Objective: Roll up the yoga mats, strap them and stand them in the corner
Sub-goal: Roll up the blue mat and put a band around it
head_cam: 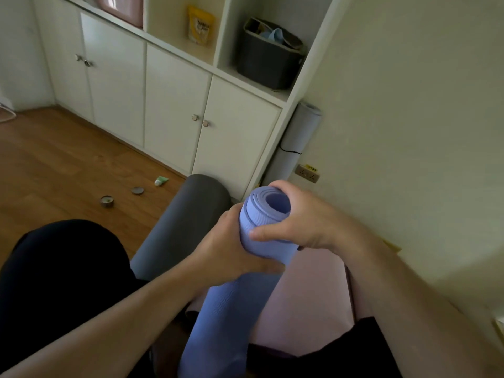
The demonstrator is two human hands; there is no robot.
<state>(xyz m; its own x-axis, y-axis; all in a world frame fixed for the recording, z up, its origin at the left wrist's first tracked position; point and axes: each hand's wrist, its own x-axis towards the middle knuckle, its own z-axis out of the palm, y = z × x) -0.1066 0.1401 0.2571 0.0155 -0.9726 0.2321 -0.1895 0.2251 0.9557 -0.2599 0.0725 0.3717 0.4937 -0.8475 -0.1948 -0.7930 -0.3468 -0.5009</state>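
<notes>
On the wooden floor [54,165] at the left we see a small round tin [107,201], its lid [137,190] lying apart from it, and a little green-and-white tube [161,181] just beyond. Behind them runs a white cabinet [174,105] with knobbed doors; in its open shelves sit a yellow pouch [200,25] whose dark lettering is too blurred for us to read, and a dark bin [268,58] holding blue cloth. A grey rolled mat [188,222] lies on the floor beside our dark-clad knee. At the middle, our left hand [231,249] wraps its fingers round the blue yoga mat [231,304], which is rolled up and held tilted, its open spiral end pointing away from us. Our right hand [300,222] clasps the same roll near that top end, thumb pressed across the front. Beneath the roll a pink mat [308,296] lies spread flat. Farther right, a pale rolled mat [297,137] bound with a thin black strap stands upright in the corner between cabinet and wall, above a wall socket [307,173] carrying a small yellow sticker whose print we cannot make out.
</notes>
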